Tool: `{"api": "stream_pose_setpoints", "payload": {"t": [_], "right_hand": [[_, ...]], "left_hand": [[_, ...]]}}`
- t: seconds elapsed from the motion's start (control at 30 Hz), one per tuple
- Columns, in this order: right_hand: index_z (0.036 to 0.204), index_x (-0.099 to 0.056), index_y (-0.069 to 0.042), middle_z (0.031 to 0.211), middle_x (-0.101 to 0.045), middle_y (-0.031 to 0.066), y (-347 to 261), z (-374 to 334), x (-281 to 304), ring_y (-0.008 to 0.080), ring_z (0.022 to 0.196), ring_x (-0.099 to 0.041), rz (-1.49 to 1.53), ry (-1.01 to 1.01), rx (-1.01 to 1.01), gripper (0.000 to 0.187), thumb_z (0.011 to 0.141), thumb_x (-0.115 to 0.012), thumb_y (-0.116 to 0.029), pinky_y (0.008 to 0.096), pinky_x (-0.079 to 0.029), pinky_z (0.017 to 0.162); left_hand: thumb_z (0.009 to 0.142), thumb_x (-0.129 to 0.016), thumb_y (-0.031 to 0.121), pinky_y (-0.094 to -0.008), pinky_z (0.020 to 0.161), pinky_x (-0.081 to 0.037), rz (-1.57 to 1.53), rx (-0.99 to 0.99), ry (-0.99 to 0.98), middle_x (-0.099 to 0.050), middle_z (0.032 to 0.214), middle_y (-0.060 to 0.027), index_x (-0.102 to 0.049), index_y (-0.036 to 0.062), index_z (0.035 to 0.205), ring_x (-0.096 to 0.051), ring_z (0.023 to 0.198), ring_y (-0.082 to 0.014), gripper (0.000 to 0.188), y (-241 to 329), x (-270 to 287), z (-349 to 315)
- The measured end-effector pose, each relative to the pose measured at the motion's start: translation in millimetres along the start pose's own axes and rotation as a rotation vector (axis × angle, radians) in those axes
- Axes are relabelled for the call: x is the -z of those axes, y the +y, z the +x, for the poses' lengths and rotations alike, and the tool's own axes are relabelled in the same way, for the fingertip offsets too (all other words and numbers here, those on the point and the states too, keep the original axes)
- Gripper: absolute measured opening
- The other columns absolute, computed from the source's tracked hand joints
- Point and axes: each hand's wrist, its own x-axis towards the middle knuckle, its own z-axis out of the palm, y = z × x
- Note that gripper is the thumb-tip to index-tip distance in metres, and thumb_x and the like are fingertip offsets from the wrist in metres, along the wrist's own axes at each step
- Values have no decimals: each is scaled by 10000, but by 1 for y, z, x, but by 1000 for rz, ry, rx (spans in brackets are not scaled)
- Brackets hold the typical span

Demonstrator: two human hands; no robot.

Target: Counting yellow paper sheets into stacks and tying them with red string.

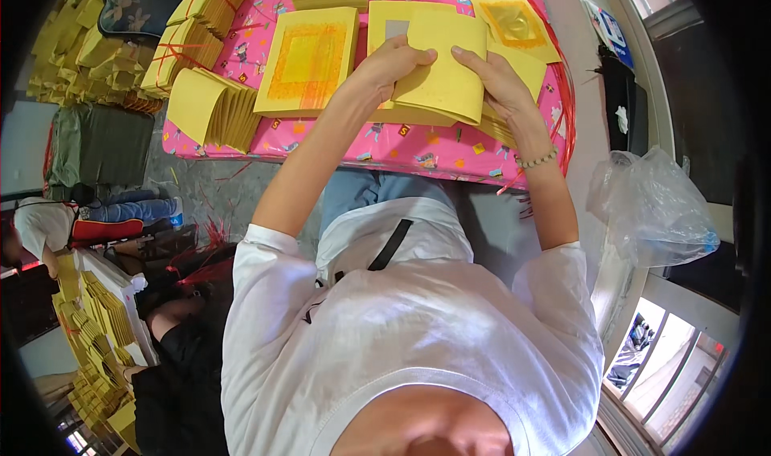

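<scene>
My left hand [393, 62] and my right hand [499, 80] grip a folded sheet of yellow paper [444, 82] from its two sides, thumbs on top. Its lower edge curves towards me. Under it lies a stack of yellow paper [409, 114], partly hidden by the sheet and my hands. Left of that, a thick yellow stack [271, 62] bears an orange-edged printed square on top. Beyond my right hand lie loose yellow sheets [548, 48], the top one with an orange frame and a shiny square. A bracelet [540, 161] circles my right wrist.
Folded yellow papers [197, 106] stand fanned at the table's left edge, near red-tied bundles [183, 53]. The pink patterned tablecloth [385, 147] carries red strings [569, 126] at right. A clear plastic bag [654, 211] hangs right. At lower left, other people handle yellow bundles [100, 311].
</scene>
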Motion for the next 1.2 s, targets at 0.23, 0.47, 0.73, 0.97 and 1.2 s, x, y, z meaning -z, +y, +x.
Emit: {"api": "stream_pose_setpoints", "payload": {"t": [0.23,0.47,0.73,0.97,1.2], "right_hand": [[1200,-498,60,1099,-607,116,2,-1,0,151,962,-619,49,-25,65,438,888,-633,-216,267,-524,810],[1218,-506,34,1111,-613,90,-2,-13,-18,134,977,-601,-15,70,280,401,901,-615,-185,268,-496,836],[1235,-496,8,1095,-617,61,9,-31,-33,97,959,-581,28,169,515,373,915,-596,-154,244,-476,820],[1212,-510,-4,1088,-619,55,13,-43,-36,84,947,-577,59,150,530,351,915,-604,-166,242,-475,812],[1159,-558,17,1030,-640,58,8,-39,-32,78,887,-592,-3,190,500,312,915,-601,-173,224,-485,751]], "left_hand": [[873,-625,140,-309,796,-530,75,9,23,-620,1008,-114,-499,-44,1138,-631,919,-189,347,5,-9,-8],[887,-584,85,-304,850,-486,-45,-399,-3,-610,1103,-100,-458,-11,1217,-596,989,-160,365,-15,-14,-13],[873,-576,25,-284,900,-445,-66,-605,0,-575,1159,-96,-446,-2,1239,-549,1069,-144,390,-20,-23,-31],[895,-549,26,-293,973,-375,-7,-764,-19,-499,1211,-108,-360,-1,1289,-470,1148,-159,437,-30,-27,-38],[881,-561,16,-288,913,-434,23,-670,32,-566,1142,-94,-445,2,1223,-537,1079,-153,362,-24,-25,-39]]}}
